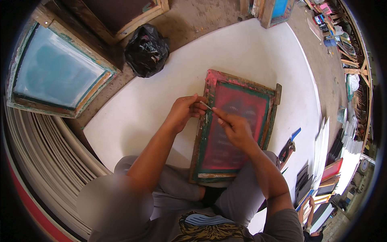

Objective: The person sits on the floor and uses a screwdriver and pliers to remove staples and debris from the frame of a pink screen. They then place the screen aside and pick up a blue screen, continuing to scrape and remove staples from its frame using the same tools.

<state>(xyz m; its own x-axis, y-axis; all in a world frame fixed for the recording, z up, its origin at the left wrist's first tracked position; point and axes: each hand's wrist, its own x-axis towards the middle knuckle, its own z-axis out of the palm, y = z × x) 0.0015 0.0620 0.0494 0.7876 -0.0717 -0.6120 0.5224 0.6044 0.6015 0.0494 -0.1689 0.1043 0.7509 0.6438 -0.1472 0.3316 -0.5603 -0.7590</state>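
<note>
Over my lap lies a wooden screen-printing frame (pixel 264 142), its edges stained green and red, with a pinkish-red mesh (pixel 219 157) and a faint pattern in it. Above the frame's left upper edge, my right hand (pixel 235 128) pinches a thin, pale, sliver-like tool (pixel 206 105) with the index finger stretched along it. My left hand (pixel 185 112) is curled at the tool's other end, its fingers bent together; what lies between them is too small to make out. Both hands are close together, nearly meeting at the thin tool.
I sit on a white sheet (pixel 242 48). A black plastic bag (pixel 147 50) lies at its far left edge, beside a frame with pale blue mesh (pixel 56 68). Stacked boards (pixel 48 153) fill the left. Blue-handled tools (pixel 288 147) lie right; another person's hands (pixel 309 205) show lower right.
</note>
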